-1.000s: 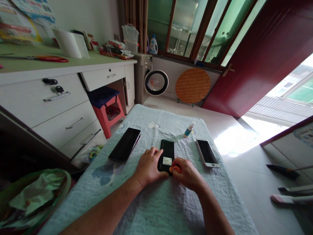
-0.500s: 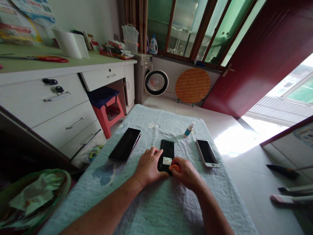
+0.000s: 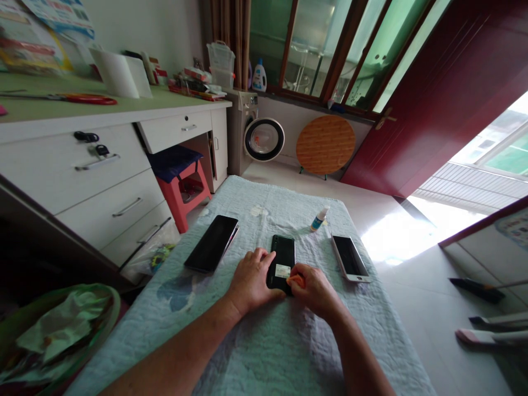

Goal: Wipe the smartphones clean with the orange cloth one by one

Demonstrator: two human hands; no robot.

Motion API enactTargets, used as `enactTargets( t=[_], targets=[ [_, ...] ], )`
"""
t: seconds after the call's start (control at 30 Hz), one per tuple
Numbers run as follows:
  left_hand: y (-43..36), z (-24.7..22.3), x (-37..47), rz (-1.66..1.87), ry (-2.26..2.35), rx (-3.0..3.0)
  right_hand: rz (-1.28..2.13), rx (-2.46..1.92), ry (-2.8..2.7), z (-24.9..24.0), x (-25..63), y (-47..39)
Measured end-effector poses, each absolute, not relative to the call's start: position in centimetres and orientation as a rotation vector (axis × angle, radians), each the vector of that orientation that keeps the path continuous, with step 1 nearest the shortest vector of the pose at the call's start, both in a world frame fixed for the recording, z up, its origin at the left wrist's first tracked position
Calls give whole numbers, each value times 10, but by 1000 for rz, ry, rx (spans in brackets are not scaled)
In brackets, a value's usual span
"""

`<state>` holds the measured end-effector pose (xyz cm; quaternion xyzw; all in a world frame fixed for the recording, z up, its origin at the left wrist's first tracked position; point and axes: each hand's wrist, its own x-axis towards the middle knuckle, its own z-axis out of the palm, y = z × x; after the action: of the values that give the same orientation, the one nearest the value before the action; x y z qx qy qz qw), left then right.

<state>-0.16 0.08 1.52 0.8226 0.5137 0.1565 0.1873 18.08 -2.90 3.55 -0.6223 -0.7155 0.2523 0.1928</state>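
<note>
A black smartphone [image 3: 284, 251] lies back up on the cloth-covered table, a white label [image 3: 282, 270] on its lower half. My left hand [image 3: 252, 279] grips it along the left side, fingers on the edge and thumb by the bottom end. Pinched in my right hand [image 3: 314, 289] is a small orange cloth [image 3: 297, 281], pressed against the phone's lower right, beside the label. Most of the cloth is hidden by my fingers. A larger black phone or tablet [image 3: 212, 243] lies to the left, and a white phone [image 3: 350, 258] to the right.
A small spray bottle [image 3: 319, 219] stands beyond the phones on the pale blue table cover [image 3: 264, 357]. A red stool [image 3: 185, 192] and a white desk [image 3: 173, 118] are at the left. A bin [image 3: 111, 308] with crumpled paper sits near the lower left corner.
My right hand with the orange cloth has shifted very slightly to the right at the phone's lower edge. The left hand keeps the same hold.
</note>
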Motion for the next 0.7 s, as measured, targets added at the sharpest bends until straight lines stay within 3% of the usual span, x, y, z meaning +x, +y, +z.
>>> enactTargets(
  t=[0.7],
  targets=[
    [1, 18, -1, 413, 1449, 2292, 656, -1762, -1973, 29, 182, -25]
  ],
)
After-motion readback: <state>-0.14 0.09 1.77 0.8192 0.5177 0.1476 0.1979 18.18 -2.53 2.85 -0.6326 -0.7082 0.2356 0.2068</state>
